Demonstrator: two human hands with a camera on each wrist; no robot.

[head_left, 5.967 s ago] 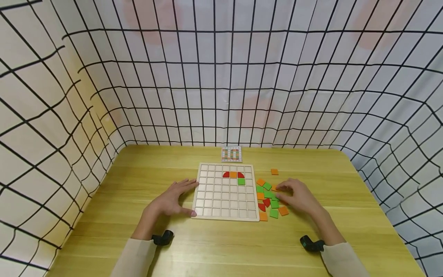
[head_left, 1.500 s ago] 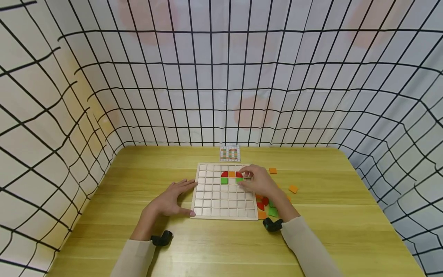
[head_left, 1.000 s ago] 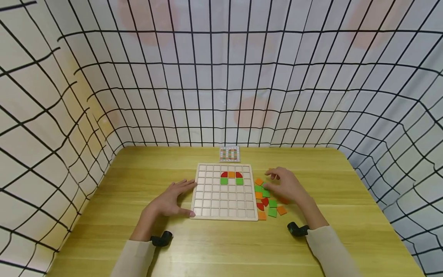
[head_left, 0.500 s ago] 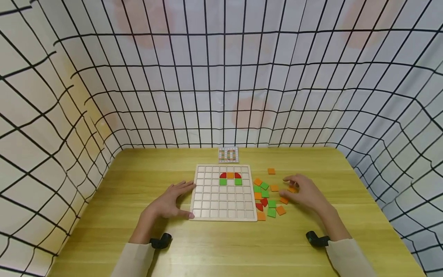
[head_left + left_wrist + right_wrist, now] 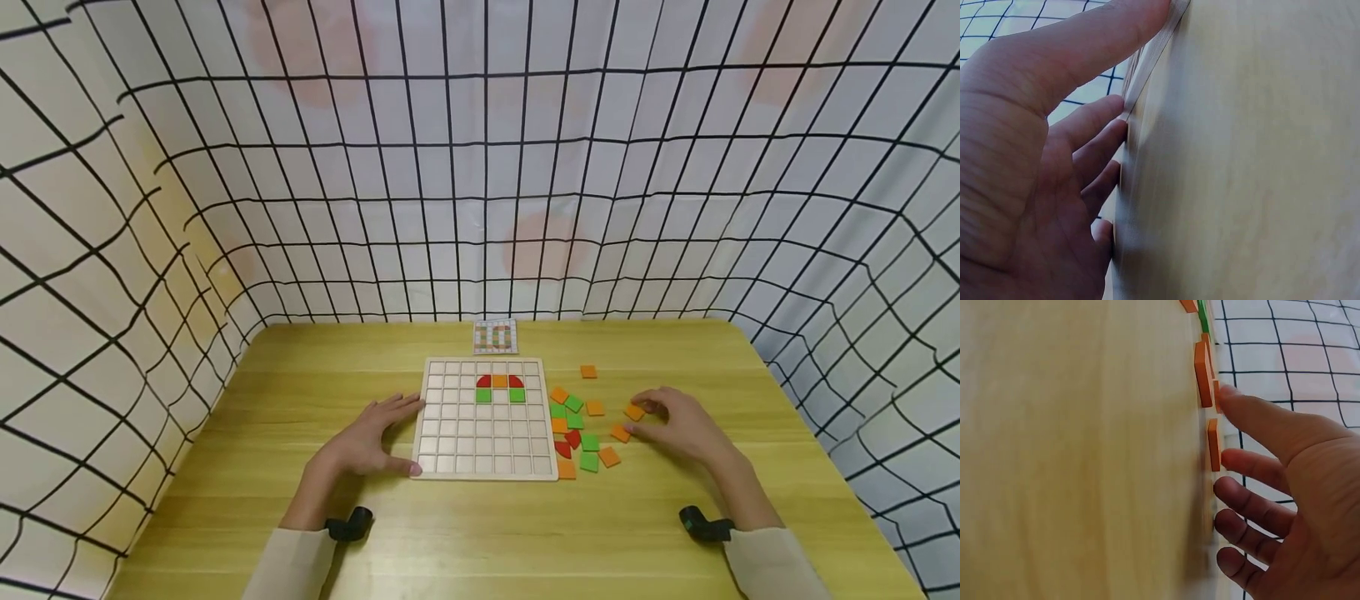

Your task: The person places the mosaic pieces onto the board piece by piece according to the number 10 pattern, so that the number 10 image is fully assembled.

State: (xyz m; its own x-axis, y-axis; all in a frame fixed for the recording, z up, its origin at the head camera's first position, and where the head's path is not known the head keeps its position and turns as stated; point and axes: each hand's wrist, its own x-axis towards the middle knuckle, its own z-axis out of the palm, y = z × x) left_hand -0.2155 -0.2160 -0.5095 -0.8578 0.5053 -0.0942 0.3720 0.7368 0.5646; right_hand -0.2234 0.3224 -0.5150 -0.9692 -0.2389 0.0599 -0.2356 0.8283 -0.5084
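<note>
Loosely, my right hand point(image 5: 681, 425), fingers gripping nothing, rests beside an orange square tile point(image 5: 633, 412), likely light, stiff, best pinched by opposite edges

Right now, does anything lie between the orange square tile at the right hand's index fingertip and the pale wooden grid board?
Yes: straight across from that orange tile to the board, another orange square tile and green square tiles lie on the wood-grain table.

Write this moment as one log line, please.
left hand: touches left edge of board | right hand: at loose orange tiles | board: five tiles set | patterned card: beyond board
</note>
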